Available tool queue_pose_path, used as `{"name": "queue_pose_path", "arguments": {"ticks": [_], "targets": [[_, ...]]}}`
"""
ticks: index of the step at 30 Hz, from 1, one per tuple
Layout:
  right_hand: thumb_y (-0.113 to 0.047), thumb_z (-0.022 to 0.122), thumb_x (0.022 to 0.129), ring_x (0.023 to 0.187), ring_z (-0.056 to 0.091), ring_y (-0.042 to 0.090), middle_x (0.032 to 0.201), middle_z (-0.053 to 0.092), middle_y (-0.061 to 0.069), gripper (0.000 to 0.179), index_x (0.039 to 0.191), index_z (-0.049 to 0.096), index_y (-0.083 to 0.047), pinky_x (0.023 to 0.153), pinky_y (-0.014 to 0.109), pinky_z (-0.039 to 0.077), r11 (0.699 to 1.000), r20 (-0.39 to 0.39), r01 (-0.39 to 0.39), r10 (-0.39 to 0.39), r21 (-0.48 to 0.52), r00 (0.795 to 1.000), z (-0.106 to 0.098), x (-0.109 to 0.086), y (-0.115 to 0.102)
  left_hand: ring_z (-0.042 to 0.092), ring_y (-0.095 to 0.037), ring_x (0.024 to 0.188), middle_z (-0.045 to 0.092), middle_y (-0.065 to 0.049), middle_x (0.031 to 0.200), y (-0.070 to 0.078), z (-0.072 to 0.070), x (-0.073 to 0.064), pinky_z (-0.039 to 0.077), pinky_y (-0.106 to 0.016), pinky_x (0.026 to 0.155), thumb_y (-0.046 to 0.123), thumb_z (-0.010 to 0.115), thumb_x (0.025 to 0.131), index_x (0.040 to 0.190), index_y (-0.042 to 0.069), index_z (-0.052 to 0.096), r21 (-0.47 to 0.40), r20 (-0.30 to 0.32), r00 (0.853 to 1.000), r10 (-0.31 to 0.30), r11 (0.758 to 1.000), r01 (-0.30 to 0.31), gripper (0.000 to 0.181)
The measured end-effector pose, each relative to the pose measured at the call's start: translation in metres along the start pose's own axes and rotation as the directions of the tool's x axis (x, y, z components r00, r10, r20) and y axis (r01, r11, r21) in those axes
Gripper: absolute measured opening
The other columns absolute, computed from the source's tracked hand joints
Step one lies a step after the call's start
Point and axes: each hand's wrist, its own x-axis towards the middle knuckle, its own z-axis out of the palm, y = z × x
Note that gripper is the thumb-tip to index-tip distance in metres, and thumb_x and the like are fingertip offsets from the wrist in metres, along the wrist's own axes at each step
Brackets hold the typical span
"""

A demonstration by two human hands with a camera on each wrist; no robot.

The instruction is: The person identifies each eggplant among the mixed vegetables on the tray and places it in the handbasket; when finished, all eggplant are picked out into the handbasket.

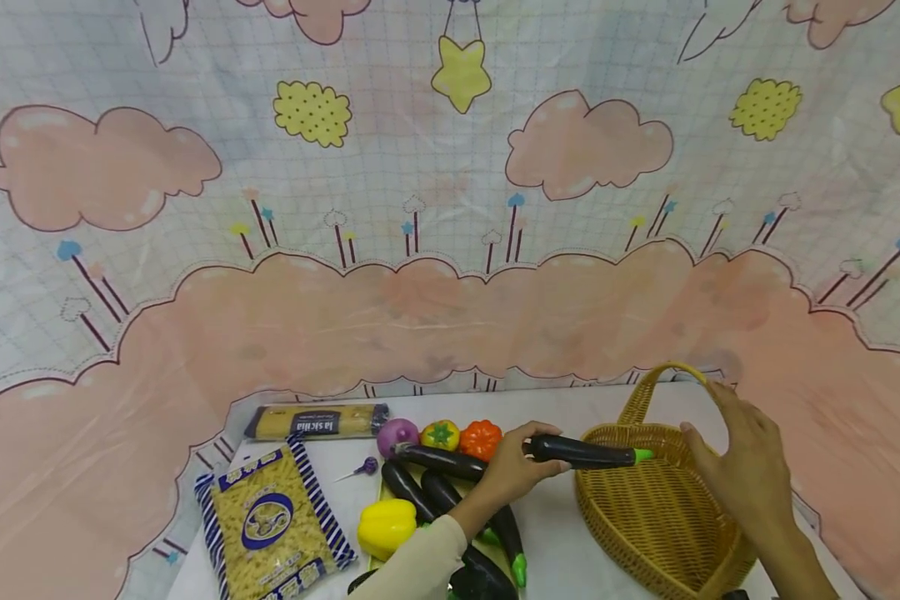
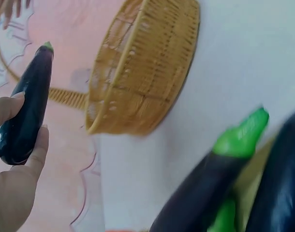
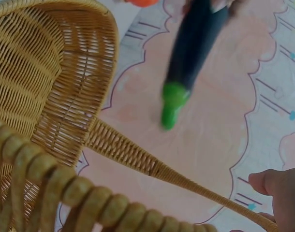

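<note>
My left hand (image 1: pixel 513 467) pinches a dark eggplant (image 1: pixel 585 451) by its blunt end, thumb on one side and fingers on the other. Its green stem points right, overlapping the far rim of the wicker basket (image 1: pixel 596 521) in the head view. From the left wrist, that eggplant (image 2: pixel 31 106) appears raised above table level. My right hand (image 1: pixel 753 467) is at the basket's right side, thumb spread from the fingers, with the fingertips right at the arched handle (image 1: pixel 637 404). The right wrist view shows the handle (image 3: pixel 133 147) running down to this hand (image 3: pixel 285 198).
Several eggplants (image 1: pixel 506 521) lie left of the basket, with a yellow bell pepper (image 1: pixel 387 528), a purple onion (image 1: pixel 398 437) and an orange pepper (image 1: pixel 481 439). A pasta bag (image 1: pixel 270 525) and a spaghetti packet (image 1: pixel 318 421) are farther left. A printed cloth (image 1: pixel 450 325) hangs behind the table.
</note>
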Motion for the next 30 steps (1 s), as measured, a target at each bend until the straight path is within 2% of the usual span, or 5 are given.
{"name": "queue_pose_path", "arguments": {"ticks": [5, 12, 18, 23, 30], "targets": [[-0.021, 0.069, 0.091, 0.124, 0.035, 0.062, 0.141, 0.044, 0.033, 0.071, 0.152, 0.034, -0.014, 0.075, 0.078, 0.035, 1.0, -0.002, 0.004, -0.004, -0.001, 1.0, 0.001, -0.001, 0.0, 0.058, -0.003, 0.088, 0.066, 0.003, 0.111, -0.007, 0.027, 0.007, 0.049, -0.022, 0.07, 0.013, 0.083, 0.078, 0.112, 0.014, 0.069, 0.043, -0.007, 1.0, -0.024, 0.999, 0.024, 0.037], [-0.021, 0.07, 0.091, 0.126, 0.035, 0.058, 0.145, 0.043, 0.028, 0.071, 0.152, 0.035, -0.011, 0.079, 0.078, 0.034, 1.0, -0.011, 0.009, -0.009, -0.01, 1.0, 0.003, 0.002, -0.003, 0.057, -0.007, 0.106, 0.064, 0.007, 0.115, -0.019, 0.055, 0.01, 0.047, -0.027, 0.088, 0.016, 0.085, 0.077, 0.109, 0.021, 0.071, 0.11, 0.006, 0.997, -0.07, 0.992, 0.069, 0.035], [-0.019, 0.071, 0.089, 0.125, 0.036, 0.058, 0.144, 0.045, 0.027, 0.072, 0.151, 0.036, -0.011, 0.079, 0.077, 0.034, 1.0, -0.014, 0.018, -0.018, -0.012, 1.0, 0.004, 0.003, -0.006, 0.056, -0.003, 0.102, 0.063, 0.009, 0.111, -0.021, 0.077, 0.013, 0.047, -0.023, 0.088, 0.019, 0.085, 0.078, 0.111, 0.018, 0.07, 0.223, 0.061, 0.998, -0.024, 0.975, 0.01, 0.036], [-0.018, 0.071, 0.089, 0.124, 0.037, 0.058, 0.142, 0.047, 0.028, 0.071, 0.151, 0.037, -0.012, 0.079, 0.077, 0.034, 1.0, -0.029, 0.01, -0.011, -0.014, 1.0, 0.002, 0.002, -0.005, 0.055, -0.001, 0.105, 0.062, 0.014, 0.114, -0.019, 0.09, 0.017, 0.037, -0.034, 0.098, 0.025, 0.083, 0.08, 0.113, 0.022, 0.068, 0.396, 0.116, 0.993, 0.03, 0.915, -0.074, 0.036], [-0.018, 0.072, 0.089, 0.126, 0.037, 0.057, 0.143, 0.047, 0.026, 0.071, 0.151, 0.038, -0.012, 0.083, 0.078, 0.033, 1.0, -0.029, -0.001, 0.001, -0.003, 1.0, 0.0, 0.001, -0.003, 0.056, -0.004, 0.109, 0.062, 0.01, 0.12, -0.022, 0.098, 0.016, 0.027, -0.045, 0.095, 0.033, 0.082, 0.08, 0.117, 0.024, 0.069, 0.6, 0.201, 0.978, 0.053, 0.783, -0.165, 0.04]]}}
